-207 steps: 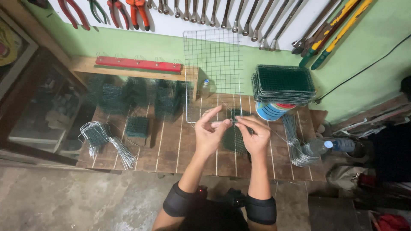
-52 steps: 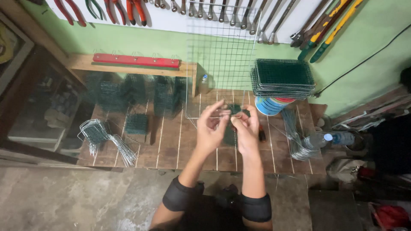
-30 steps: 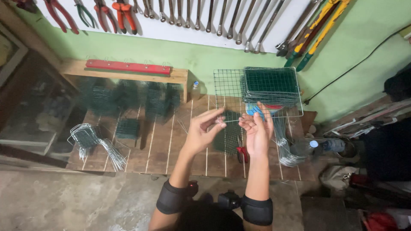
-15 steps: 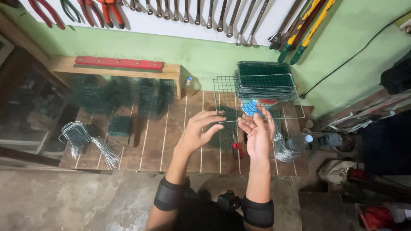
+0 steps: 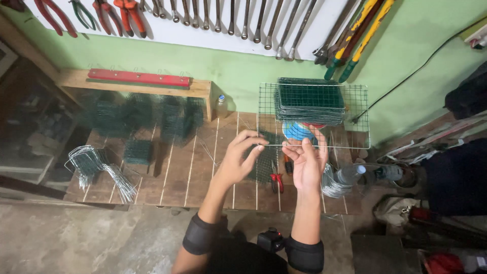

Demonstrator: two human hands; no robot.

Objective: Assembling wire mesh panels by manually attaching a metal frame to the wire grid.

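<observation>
Wire mesh panel, one sheet, held flat above the slatted wooden worktop by its near edge, both hands on it: left hand with its grip pinching the edge wire between fingertips, right hand palm-up, fingers curled round the same edge. Under the panel, one stack of green mesh sheets on a blue round container; one pair of red-handled pliers lies on the worktop between the hands. Left side: two bundles of bent wire, several green mesh cubes; exact count unclear.
</observation>
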